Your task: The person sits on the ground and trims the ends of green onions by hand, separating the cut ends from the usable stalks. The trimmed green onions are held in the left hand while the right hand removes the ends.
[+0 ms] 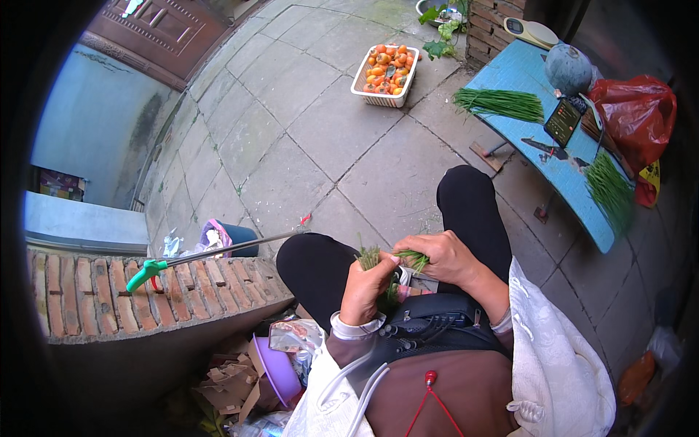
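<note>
Above my lap, my left hand (pixel 365 292) grips an upright bundle of thin green stalks (pixel 369 258), its cut-looking ends showing over my fingers. My right hand (pixel 445 257) pinches a few green stalks (pixel 413 259) close beside the bundle, and the fingers of both hands nearly meet. Two more bunches lie on the blue table at the right: one green bunch (pixel 499 104) at its far left edge, another (pixel 607 188) near its closer end. The lower part of the held bundle is partly hidden by my left hand.
The blue table (pixel 519 65) also bears a pumpkin (pixel 568 69), a kitchen scale (pixel 531 34), a phone (pixel 562 121) and a red plastic bag (pixel 633 120). A basket of persimmons (pixel 385 100) stands on the paving. At left, a green-handled pickup tool (pixel 146 273) rests across a brick wall (pixel 109 306).
</note>
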`<act>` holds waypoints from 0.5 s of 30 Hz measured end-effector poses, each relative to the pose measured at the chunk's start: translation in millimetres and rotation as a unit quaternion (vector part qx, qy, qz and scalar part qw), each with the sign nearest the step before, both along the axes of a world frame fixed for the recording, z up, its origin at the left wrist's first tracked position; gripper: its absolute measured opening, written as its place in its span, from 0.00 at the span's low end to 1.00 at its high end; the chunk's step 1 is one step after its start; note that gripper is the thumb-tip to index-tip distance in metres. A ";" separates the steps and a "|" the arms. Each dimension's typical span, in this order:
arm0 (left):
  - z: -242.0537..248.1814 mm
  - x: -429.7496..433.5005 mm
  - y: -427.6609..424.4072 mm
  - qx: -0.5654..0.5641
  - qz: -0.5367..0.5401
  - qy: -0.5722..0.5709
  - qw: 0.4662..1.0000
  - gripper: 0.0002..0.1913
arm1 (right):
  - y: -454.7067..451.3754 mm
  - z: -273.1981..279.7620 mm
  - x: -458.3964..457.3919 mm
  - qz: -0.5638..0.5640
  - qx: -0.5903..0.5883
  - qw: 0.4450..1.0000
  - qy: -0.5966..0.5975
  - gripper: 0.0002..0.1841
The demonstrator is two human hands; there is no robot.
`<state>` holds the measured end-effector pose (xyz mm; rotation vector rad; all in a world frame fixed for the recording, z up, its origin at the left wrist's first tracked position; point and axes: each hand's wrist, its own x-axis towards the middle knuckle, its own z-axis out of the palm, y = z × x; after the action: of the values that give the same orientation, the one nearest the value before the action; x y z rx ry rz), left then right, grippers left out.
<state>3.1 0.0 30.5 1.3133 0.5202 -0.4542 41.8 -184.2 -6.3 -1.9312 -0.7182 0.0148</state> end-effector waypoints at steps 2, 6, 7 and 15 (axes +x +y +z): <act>4.2 0.6 -2.6 -0.007 -0.002 0.014 1.000 0.06 | -2.2 -0.2 0.2 0.001 -0.014 1.000 0.009 0.13; 3.2 1.3 -0.4 -0.007 -0.003 0.010 1.000 0.06 | -4.3 -6.9 5.2 -0.052 -0.028 0.998 0.004 0.14; 3.8 1.5 0.4 -0.009 0.001 0.016 1.000 0.06 | -5.9 -8.7 7.8 -0.078 -0.031 0.997 -0.003 0.14; 7.5 0.5 -5.6 0.031 0.009 -0.021 0.999 0.06 | -1.7 7.6 1.8 -0.033 0.055 0.997 0.041 0.10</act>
<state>3.6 -5.6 37.9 1.3737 0.5143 -0.3965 43.6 -186.0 1.2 -1.8366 -0.5897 0.0132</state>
